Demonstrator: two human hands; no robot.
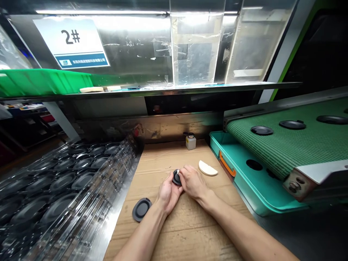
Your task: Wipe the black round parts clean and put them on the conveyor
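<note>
Over the cardboard sheet (190, 232), my left hand (167, 194) is closed on a round black disc-shaped part (177, 178), thumb along its edge. My right hand (193, 181) is closed at the disc's right side, its fingertips pinching something small and white (178, 171) against the disc's face; what that is I cannot make out. Another black disc with a small tab (141, 209) lies flat on the cardboard, left of my left forearm. A cream half-round pad (208, 168) rests beyond my right hand. Farther back stands a small whitish bottle with a dark cap (190, 141).
Stacked clear trays (89, 188) with black discs fill the left side. On the right, a green conveyor belt (312, 145) carries several black discs above a teal bin (261, 195) with an orange handle. A metal shelf (152, 93) crosses the back, bearing a green crate (43, 82).
</note>
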